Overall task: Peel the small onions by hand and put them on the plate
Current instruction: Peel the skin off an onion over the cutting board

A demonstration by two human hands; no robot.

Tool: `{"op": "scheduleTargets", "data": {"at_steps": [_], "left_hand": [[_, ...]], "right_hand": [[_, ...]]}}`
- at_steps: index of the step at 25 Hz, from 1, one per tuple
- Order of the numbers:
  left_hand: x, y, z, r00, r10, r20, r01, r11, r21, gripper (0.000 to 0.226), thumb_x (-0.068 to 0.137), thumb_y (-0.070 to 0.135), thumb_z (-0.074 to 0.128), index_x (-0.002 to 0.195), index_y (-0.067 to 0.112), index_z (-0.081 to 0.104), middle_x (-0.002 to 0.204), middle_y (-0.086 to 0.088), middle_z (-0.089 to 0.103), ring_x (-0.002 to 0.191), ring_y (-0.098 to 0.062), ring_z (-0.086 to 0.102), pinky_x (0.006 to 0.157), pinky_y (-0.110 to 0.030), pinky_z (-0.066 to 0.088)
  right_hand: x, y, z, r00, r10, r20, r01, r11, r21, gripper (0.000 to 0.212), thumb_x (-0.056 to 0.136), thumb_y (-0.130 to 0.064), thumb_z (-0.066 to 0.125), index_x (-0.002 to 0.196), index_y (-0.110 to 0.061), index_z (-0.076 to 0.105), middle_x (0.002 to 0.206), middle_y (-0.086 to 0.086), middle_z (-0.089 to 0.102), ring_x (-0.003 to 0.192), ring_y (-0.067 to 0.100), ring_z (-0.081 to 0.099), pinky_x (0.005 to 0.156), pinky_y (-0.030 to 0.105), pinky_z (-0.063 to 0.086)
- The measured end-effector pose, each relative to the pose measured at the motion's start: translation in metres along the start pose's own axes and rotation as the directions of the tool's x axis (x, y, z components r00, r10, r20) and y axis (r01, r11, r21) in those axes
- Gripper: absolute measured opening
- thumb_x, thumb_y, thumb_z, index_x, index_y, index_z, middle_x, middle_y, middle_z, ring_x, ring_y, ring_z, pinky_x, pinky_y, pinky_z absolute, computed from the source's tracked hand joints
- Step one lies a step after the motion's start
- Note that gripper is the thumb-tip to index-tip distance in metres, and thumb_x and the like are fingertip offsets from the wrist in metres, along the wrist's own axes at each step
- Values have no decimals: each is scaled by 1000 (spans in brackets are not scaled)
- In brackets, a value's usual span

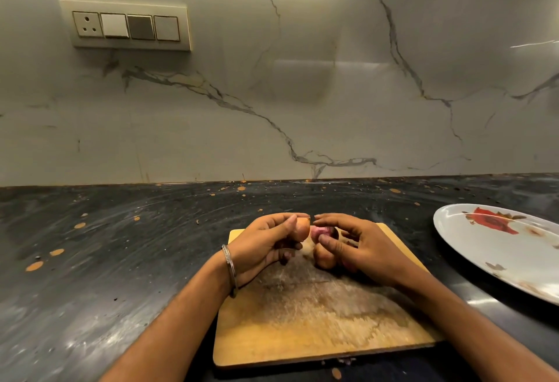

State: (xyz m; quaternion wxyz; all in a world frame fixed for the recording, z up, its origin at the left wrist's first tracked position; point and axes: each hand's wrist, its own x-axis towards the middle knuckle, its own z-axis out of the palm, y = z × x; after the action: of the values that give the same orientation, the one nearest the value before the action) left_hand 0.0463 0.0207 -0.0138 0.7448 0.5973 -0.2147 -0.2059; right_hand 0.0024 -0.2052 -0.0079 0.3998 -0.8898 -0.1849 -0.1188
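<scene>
My left hand (266, 244) grips a small brown-skinned onion (303, 228) above the far end of the wooden cutting board (317, 318). My right hand (357, 245) hovers just to its right, fingers loosely spread over more small onions. One pinkish peeled-looking onion (320, 232) shows between the hands, and a brown one (323, 257) lies under my right thumb. The white plate (514, 248) with a red flower print sits at the right, with no onions visible on it.
The board lies on a dark stone counter (121, 260) speckled with bits of onion skin. A marble backsplash rises behind, with a switch panel (127, 26) at the upper left. A scrap of skin lies by the board's near edge (336, 373).
</scene>
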Motion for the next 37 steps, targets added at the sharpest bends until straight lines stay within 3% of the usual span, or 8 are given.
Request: {"op": "scheduleTargets", "data": {"at_steps": [6,12,16,20,24,27,30,37], "left_hand": [[-4,6,4,1000,19,0,-19,996,-88,39,88,22,62,125,10,62,100,-8,71,86,-18,68,65,-24,57],[-6,15,4,993,89,-78,-99,986,-137,44,83,23,64,122,3,61,97,-14,72,82,-22,70,61,-24,57],[-7,18,6,991,122,-51,-125,990,-72,35,84,20,63,117,7,64,99,-14,73,85,-26,71,63,-26,58],[-6,19,12,978,191,-87,-193,981,-23,36,82,14,66,115,4,60,96,-17,74,85,-29,72,63,-28,58],[-7,17,17,946,288,-149,-270,955,126,33,74,12,73,104,6,62,94,-14,75,85,-28,74,62,-27,58],[-6,16,15,916,352,-195,-313,928,202,46,65,6,79,107,10,61,104,-6,75,93,-21,74,71,-25,58],[-4,15,12,926,329,-187,-294,937,190,59,60,5,82,114,16,62,110,-4,74,103,-22,71,79,-27,58],[-6,19,11,944,285,-164,-270,957,111,54,64,1,79,114,17,67,108,-7,75,101,-22,72,79,-27,58]], "right_hand": [[6,-11,-3,981,-24,-191,39,997,73,33,90,-33,69,123,-25,69,117,-15,71,114,-1,63,102,35,52],[35,-29,10,990,-72,-124,104,956,273,21,85,-13,76,105,-18,78,95,-7,78,93,7,73,79,19,56],[36,-22,11,964,-35,-264,131,925,357,15,76,-7,81,88,-17,80,85,-1,78,84,13,74,76,27,60],[29,-28,9,955,-148,-257,227,923,312,19,75,-27,79,93,-22,78,93,-9,77,92,8,72,79,20,58],[26,-27,10,958,-70,-278,174,913,370,16,77,-8,81,87,-19,78,91,-6,77,91,8,73,84,30,60],[24,-31,12,971,-29,-237,121,915,385,16,75,-25,82,90,-23,76,99,-12,75,98,5,70,83,30,60],[23,-32,12,981,18,-191,74,882,464,31,72,-32,82,101,-26,76,99,-9,77,94,10,73,74,30,61],[22,-34,8,983,52,-176,37,884,467,26,71,-34,80,95,-22,78,88,0,78,82,18,75,68,38,63]]}}
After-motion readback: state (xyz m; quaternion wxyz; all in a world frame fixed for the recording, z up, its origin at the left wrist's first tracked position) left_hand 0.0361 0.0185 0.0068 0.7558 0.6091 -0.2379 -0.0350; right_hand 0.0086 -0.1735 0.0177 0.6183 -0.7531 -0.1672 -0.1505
